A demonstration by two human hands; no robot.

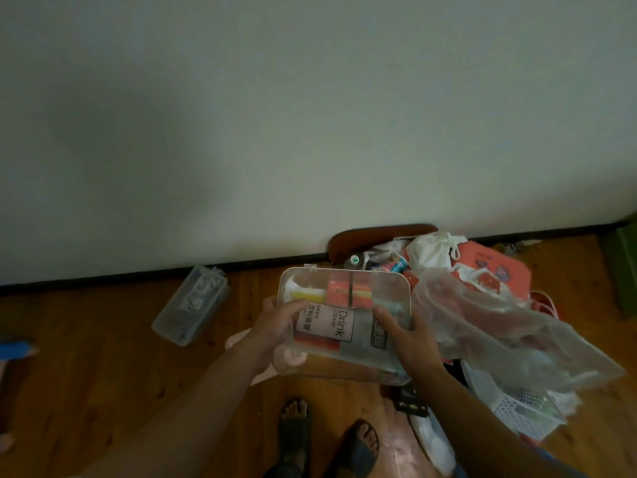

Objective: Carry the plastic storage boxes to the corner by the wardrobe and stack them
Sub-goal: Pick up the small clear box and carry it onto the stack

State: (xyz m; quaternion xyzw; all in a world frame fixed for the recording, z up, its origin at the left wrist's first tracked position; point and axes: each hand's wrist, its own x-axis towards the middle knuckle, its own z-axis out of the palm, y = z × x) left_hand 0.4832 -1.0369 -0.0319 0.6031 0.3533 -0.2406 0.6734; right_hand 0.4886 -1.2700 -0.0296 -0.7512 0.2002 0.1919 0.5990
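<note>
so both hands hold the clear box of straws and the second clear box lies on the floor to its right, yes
No: the head view shows the second clear box on the floor left of the clear box of straws; the rest stands.

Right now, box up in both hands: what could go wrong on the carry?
1. The left hand and right hand hold the clear box only by its side edges, so the smooth plastic could slip.
2. The plastic bag sits right beside the box and may snag.
3. The second box lies on the floor to the left, a possible trip hazard.
</note>
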